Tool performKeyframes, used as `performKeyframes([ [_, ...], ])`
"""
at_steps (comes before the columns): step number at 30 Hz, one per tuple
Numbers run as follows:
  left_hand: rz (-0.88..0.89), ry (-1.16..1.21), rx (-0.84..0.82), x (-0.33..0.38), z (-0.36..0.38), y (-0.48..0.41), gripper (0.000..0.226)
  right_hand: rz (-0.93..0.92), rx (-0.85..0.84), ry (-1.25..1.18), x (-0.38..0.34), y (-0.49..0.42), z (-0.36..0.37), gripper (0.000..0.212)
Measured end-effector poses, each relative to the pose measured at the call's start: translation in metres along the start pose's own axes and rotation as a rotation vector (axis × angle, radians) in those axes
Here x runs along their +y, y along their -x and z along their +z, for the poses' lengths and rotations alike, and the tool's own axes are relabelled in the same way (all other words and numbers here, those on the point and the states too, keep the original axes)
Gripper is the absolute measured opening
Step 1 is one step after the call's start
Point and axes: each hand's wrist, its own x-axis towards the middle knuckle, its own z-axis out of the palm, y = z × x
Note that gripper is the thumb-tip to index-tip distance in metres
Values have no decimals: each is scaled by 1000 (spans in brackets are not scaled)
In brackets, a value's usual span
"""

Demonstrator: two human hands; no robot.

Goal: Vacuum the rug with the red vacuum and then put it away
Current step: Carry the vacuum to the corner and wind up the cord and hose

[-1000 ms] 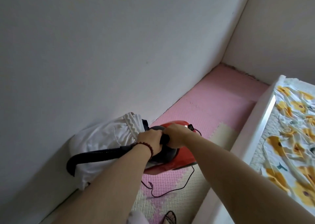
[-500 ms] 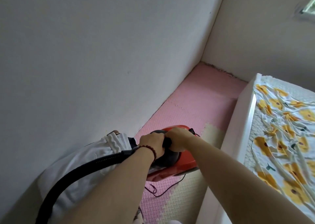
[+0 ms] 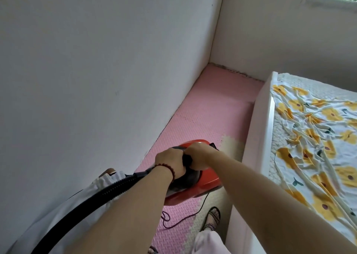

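The red vacuum (image 3: 204,182) hangs above the pink foam mat (image 3: 212,103), carried by its black top handle. My left hand (image 3: 171,164), with a dark red bead bracelet at the wrist, grips the near end of the handle. My right hand (image 3: 199,156) grips the far end, right beside the left. A black ribbed hose (image 3: 92,199) runs from the vacuum's near side down to the lower left. A thin dark cord (image 3: 181,218) trails on the mat below the vacuum.
A white wall runs close along the left. A white bed frame (image 3: 260,138) with a yellow-flowered sheet (image 3: 313,138) borders the right. A white cloth bundle (image 3: 77,201) lies under the hose. My sandalled foot (image 3: 212,218) stands on the mat near the bed.
The view has swung up and to the right, bringing a window corner into sight. Both hands keep their grip on the handle, and the vacuum has shifted slightly forward along the mat.
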Motion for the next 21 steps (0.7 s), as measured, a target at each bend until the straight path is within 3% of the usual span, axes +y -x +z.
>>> performKeyframes([
  [9, -99, 24, -6, 89, -15, -91, 31, -94, -19, 17, 127, -21, -23, 5],
  [13, -137, 66, 26, 137, -28, -139, 33, -116, 30, 66, 193, -25, -44, 14],
  [21, -90, 31, 79, 206, -46, -207, 26, -108, 92, 75, 289, -21, -72, 2],
])
